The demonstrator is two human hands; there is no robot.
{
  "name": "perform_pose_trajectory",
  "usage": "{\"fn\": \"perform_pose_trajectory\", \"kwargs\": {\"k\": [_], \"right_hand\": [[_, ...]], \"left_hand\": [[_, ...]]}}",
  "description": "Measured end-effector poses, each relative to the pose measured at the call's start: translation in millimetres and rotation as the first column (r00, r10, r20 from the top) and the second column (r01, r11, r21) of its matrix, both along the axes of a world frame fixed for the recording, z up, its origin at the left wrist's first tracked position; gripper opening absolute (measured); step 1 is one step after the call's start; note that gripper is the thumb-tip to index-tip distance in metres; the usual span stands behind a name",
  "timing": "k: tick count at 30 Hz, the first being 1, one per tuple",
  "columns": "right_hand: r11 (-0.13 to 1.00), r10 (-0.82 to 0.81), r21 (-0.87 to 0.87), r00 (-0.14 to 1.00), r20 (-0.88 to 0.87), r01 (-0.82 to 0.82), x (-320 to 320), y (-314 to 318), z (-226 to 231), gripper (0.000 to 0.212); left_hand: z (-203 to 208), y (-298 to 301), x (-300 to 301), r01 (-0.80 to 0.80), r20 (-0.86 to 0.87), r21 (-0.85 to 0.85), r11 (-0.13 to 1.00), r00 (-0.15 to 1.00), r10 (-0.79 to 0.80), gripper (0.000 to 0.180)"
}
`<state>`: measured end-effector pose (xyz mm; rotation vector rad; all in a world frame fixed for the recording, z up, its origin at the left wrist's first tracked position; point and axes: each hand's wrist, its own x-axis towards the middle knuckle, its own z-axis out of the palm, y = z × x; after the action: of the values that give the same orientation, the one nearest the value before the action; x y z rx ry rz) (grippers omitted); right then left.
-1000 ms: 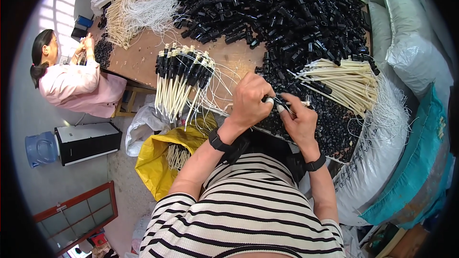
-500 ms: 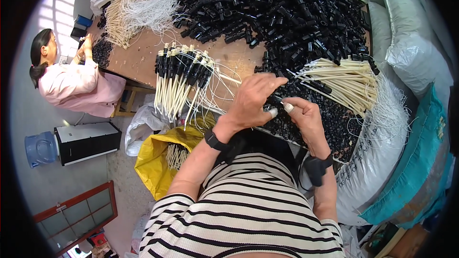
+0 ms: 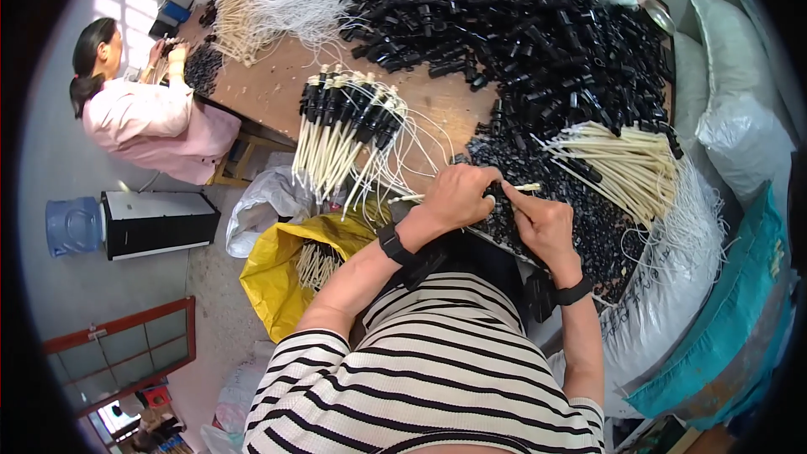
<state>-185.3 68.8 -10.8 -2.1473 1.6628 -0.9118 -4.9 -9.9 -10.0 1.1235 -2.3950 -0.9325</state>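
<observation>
My left hand [image 3: 456, 198] is closed around a thin cream rod [image 3: 407, 198], whose end sticks out to the left of the fist. My right hand [image 3: 545, 225] pinches at a small black sleeve [image 3: 496, 193] between the two hands. A cream tip [image 3: 527, 187] shows just past the right fingers; the fingers hide most of the join. Left of my hands stands a bundle of cream rods with black sleeves [image 3: 346, 122] and trailing white cords. To the right lie loose cream rods [image 3: 618, 164] with white cords, over a layer of small black parts [image 3: 601, 244].
A large heap of black tubular parts [image 3: 538, 34] covers the back of the table [image 3: 269, 92]. More corded rods [image 3: 248, 17] lie back left. A yellow sack [image 3: 277, 286] hangs below the table edge; filled sacks [image 3: 740, 76] line the right. Another person [image 3: 143, 118] works at the left.
My hands have come together over the rod and black sleeve; a rod now shows through the left fist. The whole view has shifted slightly, and the other person's hands have lowered.
</observation>
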Motion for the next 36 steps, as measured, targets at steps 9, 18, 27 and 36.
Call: {"fn": "perform_pose_trajectory", "kwargs": {"k": [9,18,27,36], "right_hand": [[0.994,0.080,0.062,0.989,0.123,-0.088,5.8,-7.4,-1.2,0.043],[0.947,-0.223,0.293,0.926,0.304,0.132,24.6,-10.5,20.2,0.019],[0.941,-0.256,0.300,0.909,0.328,0.157,57.7,-31.3,14.8,0.022],[0.953,-0.283,0.002,0.881,0.379,0.304,36.0,-36.1,37.6,0.037]], "left_hand": [[-0.4,-4.1,14.4,-0.075,-0.062,0.160,0.984,0.994,0.086,0.028],[17.6,11.3,14.8,-0.080,-0.135,-0.325,0.942,0.990,0.038,0.027],[15.6,1.7,44.5,-0.086,-0.087,-0.384,0.919,0.995,0.057,0.039],[19.5,-39.5,99.4,-0.439,-0.177,-0.550,0.711,0.893,0.414,0.018]]}}
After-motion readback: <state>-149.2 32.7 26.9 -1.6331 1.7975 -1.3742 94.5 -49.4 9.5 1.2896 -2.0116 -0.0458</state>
